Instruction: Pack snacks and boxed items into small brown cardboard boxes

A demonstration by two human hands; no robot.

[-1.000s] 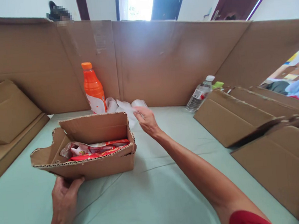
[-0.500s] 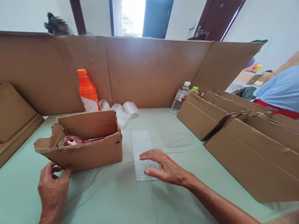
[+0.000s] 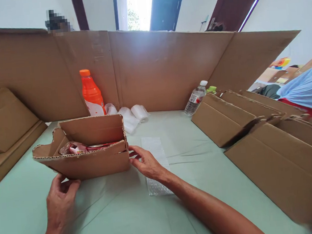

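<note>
An open cardboard box (image 3: 94, 165) with ragged top edges stands on the green cloth. Inside it lies a red and white item (image 3: 79, 147) in clear plastic; its lower part is hidden by the front wall. My left hand (image 3: 61, 198) grips the box low at its front left, thumb on the front and fingers partly hidden beneath the edge. At the opposite end, my right hand (image 3: 146, 163) has its thumb and fingertips on the box's right edge. Under my right wrist a flat piece of bubble wrap (image 3: 159, 187) lies on the cloth.
Several cardboard boxes (image 3: 275, 165) line the right side, and another cardboard piece (image 3: 5, 119) is at the left. A tall cardboard panel (image 3: 168, 68) closes the back. Before it stand an orange bottle (image 3: 91, 91), rolls of clear wrap (image 3: 139, 113) and a water bottle (image 3: 196, 97). A person in blue (image 3: 306, 85) is at far right.
My right hand has moved left from above the bubble wrap to the right end of the box. My left hand has stayed at the box's front left corner.
</note>
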